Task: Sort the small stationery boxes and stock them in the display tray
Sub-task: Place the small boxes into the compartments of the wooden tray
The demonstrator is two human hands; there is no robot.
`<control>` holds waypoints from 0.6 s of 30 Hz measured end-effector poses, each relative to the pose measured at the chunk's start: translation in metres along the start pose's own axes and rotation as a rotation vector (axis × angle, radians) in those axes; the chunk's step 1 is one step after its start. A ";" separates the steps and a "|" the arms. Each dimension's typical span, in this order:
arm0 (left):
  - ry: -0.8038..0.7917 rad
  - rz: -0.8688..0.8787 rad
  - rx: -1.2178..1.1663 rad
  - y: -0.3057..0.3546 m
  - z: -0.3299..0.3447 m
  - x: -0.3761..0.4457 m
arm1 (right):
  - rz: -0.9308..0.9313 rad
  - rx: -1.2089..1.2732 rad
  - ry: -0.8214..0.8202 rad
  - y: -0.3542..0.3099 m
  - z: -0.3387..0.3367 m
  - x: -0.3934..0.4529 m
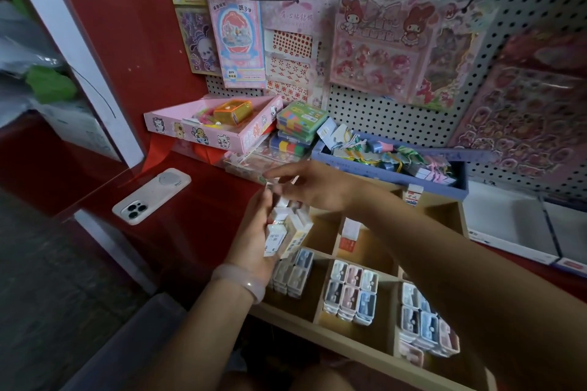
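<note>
1. Nearest the viewer, a pale wooden display tray [320, 332] divided into compartments sits on a red counter [190, 206]. Its front compartments hold upright rows of small pastel blue, pink and white plastic cases [351, 295].
2. Above the tray's left edge, the person's left hand [254, 238], with a pale pink bangle [241, 282] on the wrist, curls its fingers around a stack of small white stationery boxes [284, 232].
3. The right hand [314, 187] reaches across from the right, directly over that stack. Its fingertips are blurred, so whether they pinch a box cannot be told.
4. A middle compartment holds one red-and-white box [349, 236], standing alone.
5. To the left, a white smartphone [151, 195] lies face down on the counter.
6. Farther back stand a pink cardboard box [203, 132] and a blue tray of tangled items [394, 168].
7. Behind them, a white pegboard [397, 111] carries pink sticker sheets [381, 47].
</note>
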State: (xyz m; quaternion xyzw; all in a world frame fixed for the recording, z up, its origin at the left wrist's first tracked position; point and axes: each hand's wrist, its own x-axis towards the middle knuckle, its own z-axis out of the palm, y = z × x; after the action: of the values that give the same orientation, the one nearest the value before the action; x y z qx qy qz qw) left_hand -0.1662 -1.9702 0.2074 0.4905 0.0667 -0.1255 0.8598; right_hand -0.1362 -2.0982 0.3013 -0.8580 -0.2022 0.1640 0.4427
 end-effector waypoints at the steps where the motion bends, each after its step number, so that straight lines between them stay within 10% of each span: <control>1: -0.012 0.008 0.038 0.001 0.004 -0.002 | 0.008 0.022 -0.007 0.002 -0.002 -0.001; 18: 0.043 -0.165 0.006 0.006 0.013 -0.009 | -0.373 -0.719 -0.080 -0.001 -0.023 0.015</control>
State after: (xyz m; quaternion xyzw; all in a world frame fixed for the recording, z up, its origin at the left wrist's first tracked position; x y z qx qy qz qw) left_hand -0.1733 -1.9772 0.2207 0.4885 0.1248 -0.1856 0.8434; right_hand -0.1131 -2.1064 0.3132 -0.8997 -0.4159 0.0328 0.1284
